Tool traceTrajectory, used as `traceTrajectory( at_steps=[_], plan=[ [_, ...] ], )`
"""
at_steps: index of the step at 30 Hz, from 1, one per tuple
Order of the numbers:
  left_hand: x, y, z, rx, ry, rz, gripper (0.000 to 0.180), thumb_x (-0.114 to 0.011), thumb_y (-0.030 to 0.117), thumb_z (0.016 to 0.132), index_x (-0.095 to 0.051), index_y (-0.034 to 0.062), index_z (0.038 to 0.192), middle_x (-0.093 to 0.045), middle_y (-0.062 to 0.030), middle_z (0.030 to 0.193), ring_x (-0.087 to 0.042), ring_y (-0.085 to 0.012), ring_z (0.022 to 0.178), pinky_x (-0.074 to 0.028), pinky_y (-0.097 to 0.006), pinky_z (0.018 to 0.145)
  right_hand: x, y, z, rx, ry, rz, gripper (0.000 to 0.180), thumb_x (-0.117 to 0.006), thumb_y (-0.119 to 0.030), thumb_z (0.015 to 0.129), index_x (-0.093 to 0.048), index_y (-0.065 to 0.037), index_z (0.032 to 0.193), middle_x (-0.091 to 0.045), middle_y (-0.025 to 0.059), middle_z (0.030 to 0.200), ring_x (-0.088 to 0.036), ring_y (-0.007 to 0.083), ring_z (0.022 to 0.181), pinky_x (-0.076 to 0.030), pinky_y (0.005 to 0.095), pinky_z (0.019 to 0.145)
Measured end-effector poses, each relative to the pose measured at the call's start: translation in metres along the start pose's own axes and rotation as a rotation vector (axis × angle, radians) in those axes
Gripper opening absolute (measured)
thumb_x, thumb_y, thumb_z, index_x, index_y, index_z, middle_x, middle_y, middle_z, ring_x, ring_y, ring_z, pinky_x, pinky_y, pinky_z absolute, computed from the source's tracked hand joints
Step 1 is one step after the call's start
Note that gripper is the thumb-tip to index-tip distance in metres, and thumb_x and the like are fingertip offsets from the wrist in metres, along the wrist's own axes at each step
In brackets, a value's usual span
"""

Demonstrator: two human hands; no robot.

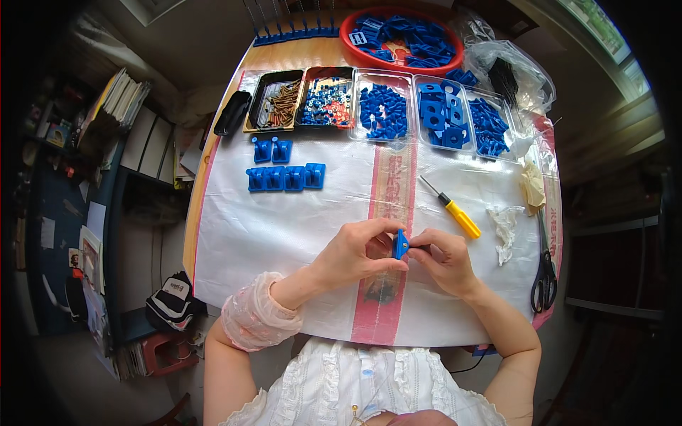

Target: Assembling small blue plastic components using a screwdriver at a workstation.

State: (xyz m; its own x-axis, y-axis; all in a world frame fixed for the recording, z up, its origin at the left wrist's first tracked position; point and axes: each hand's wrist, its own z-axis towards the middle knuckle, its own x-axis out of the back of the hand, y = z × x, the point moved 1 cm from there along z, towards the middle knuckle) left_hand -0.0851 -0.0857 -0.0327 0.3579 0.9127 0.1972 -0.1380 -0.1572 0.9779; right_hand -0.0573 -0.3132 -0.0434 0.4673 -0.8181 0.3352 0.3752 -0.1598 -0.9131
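Note:
Over the table's pink stripe, my left hand pinches a small blue plastic part between thumb and fingers. A brass-coloured spot shows on its right-hand face. From the other side my right hand meets it, fingertips closed around a small dark piece that I cannot make out, touching or nearly touching the part. Beyond my right hand lies a yellow-handled screwdriver, its shaft pointing away to the left. Several assembled blue square pieces with pegs sit in two rows at the left.
Behind stand trays of brass screws, small mixed nuts, blue pegs, square blue plates and small blue parts. A red basin is farther back. Crumpled tissue and black scissors lie at right.

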Motion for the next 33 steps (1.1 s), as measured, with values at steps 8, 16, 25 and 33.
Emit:
traceTrajectory(
  at_steps=[8, 16, 25, 33],
  plan=[
    [0.0024, 0.0016, 0.0025, -0.005, -0.065, -0.046, 0.058, -0.088, 0.008, 0.080, -0.063, -0.0010, 0.131, -0.076, -0.0099, 0.106, -0.074, -0.0142, 0.094, -0.062, -0.029, 0.084, -0.0004, 0.0009, -0.0029, -0.009, 0.002, -0.019, 0.022, -0.077, 0.006, 0.084, -0.073, -0.002, 0.104, -0.072, 0.0088, 0.088, -0.065, 0.0149, 0.071, -0.049, 0.0279, 0.062],
    [0.0018, -0.0009, 0.0020, 0.012, -0.019, -0.051, 0.057, -0.089, 0.008, 0.079, -0.064, 0.0000, 0.130, -0.075, -0.0103, 0.109, -0.074, -0.0149, 0.098, -0.062, -0.030, 0.086, -0.0020, -0.0008, 0.0010, -0.019, 0.033, -0.022, 0.024, -0.080, 0.004, 0.082, -0.074, -0.003, 0.105, -0.072, 0.0073, 0.088, -0.065, 0.0144, 0.070, -0.050, 0.0274, 0.061],
    [0.0010, 0.0064, 0.0017, -0.031, 0.012, 0.012, 0.061, -0.093, 0.015, 0.074, -0.067, 0.0006, 0.127, -0.075, -0.0096, 0.107, -0.075, -0.0178, 0.096, -0.062, -0.032, 0.087, 0.0010, -0.0004, -0.0014, 0.113, 0.069, -0.231, 0.028, -0.084, 0.000, 0.077, -0.076, -0.005, 0.104, -0.067, 0.0071, 0.078, -0.059, 0.0166, 0.061, -0.045, 0.0298, 0.054],
    [-0.0027, 0.0051, 0.0001, -0.008, 0.051, -0.005, 0.061, -0.093, 0.013, 0.073, -0.066, 0.0000, 0.126, -0.075, -0.0104, 0.108, -0.075, -0.0187, 0.097, -0.063, -0.032, 0.087, -0.0042, -0.0002, -0.0030, 0.088, 0.117, -0.245, 0.021, -0.084, -0.003, 0.079, -0.076, -0.005, 0.098, -0.064, 0.0069, 0.068, -0.057, 0.0159, 0.053, -0.044, 0.0304, 0.049]
  ],
)
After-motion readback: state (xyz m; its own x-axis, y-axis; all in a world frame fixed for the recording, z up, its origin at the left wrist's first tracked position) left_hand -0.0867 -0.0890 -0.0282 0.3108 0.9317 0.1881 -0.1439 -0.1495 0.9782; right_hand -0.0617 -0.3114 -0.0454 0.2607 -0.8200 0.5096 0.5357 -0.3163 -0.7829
